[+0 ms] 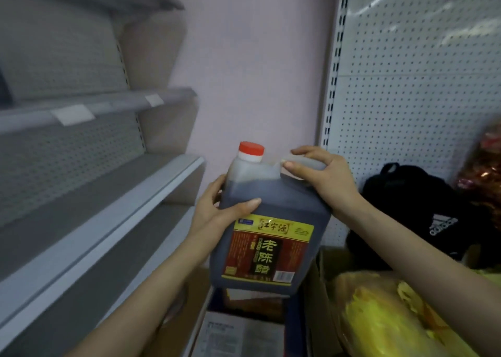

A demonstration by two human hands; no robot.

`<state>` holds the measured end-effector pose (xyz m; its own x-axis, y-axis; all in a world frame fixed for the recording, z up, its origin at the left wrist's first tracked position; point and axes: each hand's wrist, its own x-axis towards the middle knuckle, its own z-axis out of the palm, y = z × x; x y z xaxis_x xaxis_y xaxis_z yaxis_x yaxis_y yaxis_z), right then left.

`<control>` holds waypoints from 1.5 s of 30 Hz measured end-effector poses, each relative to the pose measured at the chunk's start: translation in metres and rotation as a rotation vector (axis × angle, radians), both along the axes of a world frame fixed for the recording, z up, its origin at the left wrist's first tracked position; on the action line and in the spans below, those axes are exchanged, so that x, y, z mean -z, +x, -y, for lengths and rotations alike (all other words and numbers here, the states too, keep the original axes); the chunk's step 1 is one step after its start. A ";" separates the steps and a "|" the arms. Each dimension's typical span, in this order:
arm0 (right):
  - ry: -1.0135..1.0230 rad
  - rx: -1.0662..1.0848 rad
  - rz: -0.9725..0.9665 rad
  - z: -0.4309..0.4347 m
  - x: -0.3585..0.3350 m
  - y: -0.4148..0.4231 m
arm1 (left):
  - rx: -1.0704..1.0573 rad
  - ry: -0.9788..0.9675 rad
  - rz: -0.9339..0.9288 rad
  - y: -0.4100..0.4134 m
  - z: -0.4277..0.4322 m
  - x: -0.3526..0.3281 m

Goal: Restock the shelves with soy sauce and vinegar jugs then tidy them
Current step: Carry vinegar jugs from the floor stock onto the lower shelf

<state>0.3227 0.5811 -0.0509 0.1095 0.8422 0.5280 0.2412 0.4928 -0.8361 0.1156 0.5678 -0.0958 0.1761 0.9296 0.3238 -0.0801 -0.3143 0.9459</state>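
Perforated shelves (81, 194), boxy jug (284, 202) under right grip (322, 177)

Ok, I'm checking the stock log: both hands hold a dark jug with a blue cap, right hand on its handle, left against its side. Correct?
Not quite: the cap is red, not blue, as the head view shows. The rest stands: the dark jug is held with the right hand on its handle and the left hand against its side.

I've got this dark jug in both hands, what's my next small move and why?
Probably swing the jug left onto the nearest grey shelf and stand it upright: the right hand grips its top, the left hand steadies its side, and it's airborne, slightly tilted.
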 end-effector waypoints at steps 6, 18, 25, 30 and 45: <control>0.078 -0.075 -0.003 0.012 -0.057 -0.023 | -0.037 0.064 0.074 -0.017 0.021 -0.048; 0.072 -0.272 -0.002 0.043 -0.096 -0.056 | -0.135 0.078 0.143 -0.043 0.073 -0.072; 0.045 -0.401 0.100 0.052 -0.087 -0.065 | -0.259 0.063 0.149 -0.039 0.116 -0.052; 0.021 -0.528 0.113 0.069 -0.071 -0.079 | -0.413 0.042 0.103 -0.043 0.160 -0.038; 0.053 -1.013 0.165 0.198 -0.051 -0.187 | -0.909 -0.025 0.039 -0.090 0.361 -0.021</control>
<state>0.1353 0.3830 -0.0003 -0.7171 0.4738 0.5112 -0.1986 0.5642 -0.8014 0.0256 0.2063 -0.0750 -0.6391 0.7114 0.2922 0.1566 -0.2516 0.9551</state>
